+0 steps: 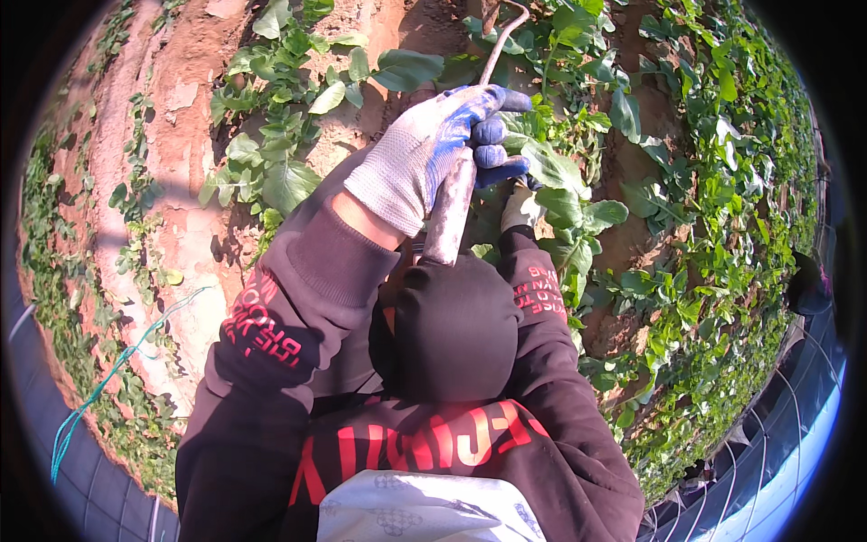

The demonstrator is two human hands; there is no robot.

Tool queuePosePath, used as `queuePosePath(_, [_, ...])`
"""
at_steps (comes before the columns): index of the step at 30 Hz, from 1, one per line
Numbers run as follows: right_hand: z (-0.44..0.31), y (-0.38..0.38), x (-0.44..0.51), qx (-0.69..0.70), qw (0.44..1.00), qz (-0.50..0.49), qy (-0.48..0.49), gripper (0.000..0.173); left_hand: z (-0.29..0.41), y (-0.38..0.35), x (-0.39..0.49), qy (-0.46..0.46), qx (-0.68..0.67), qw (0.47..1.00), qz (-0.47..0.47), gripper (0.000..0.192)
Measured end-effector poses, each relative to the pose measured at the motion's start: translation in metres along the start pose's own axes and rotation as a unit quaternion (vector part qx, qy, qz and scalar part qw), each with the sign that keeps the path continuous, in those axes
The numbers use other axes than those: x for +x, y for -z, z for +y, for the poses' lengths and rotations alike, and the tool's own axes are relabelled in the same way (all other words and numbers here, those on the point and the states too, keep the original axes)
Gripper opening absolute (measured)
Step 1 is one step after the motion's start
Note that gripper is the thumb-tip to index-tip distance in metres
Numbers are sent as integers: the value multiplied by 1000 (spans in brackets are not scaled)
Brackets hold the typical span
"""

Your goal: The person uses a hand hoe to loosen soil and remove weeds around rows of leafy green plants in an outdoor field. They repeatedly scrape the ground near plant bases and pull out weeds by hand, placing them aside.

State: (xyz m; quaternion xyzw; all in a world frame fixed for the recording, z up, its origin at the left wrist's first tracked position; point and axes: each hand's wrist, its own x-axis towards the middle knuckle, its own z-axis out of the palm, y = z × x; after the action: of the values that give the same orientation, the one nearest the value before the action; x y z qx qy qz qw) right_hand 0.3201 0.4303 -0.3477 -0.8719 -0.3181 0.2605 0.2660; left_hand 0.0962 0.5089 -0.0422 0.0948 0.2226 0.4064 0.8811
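My left hand [450, 139], in a white knit glove with blue-coated fingers, is raised in front of me. It holds a hand hoe by its pale, worn handle [452, 213]. The hoe's thin curved metal neck [502, 51] points away from me, and its head is partly cut off at the top edge. Lower down, my gloved right hand [520, 205] reaches in among the broad leaves of a green plant [557, 166]. Leaves and my left hand cover its fingers, so whether they grip a stem cannot be seen.
Rows of leafy plants [704, 271] grow thickly on the right, with sparser ones [271, 156] on the left. Dry reddish soil [183, 196] lies between. A teal cord [112, 376] crosses the lower left. My dark-clad knee [454, 332] is below my hands. Blue sheeting [779, 454] borders the right.
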Motion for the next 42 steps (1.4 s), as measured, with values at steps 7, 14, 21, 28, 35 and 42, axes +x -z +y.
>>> queuePosePath(7, [-12,141,-35,139,965,-164,148,20,-6,-5,8,-21,61,997,32,28])
queuePosePath(14, [-38,280,-46,580,805,-43,-117,31,-27,6,29,-24,66,991,110,27])
queuePosePath(21, [-110,288,-112,522,791,-320,-5,58,-35,-20,28,-10,99,984,148,16])
queuePosePath(28, [-208,221,-124,312,806,-279,418,21,-48,-73,14,-82,252,963,-47,26])
queuePosePath(35, [-97,226,-164,363,866,-343,33,22,-16,-61,-45,-163,104,975,107,31])
queuePosePath(42, [31,170,-192,194,955,-224,17,16,18,-21,-80,-243,-108,957,114,22])
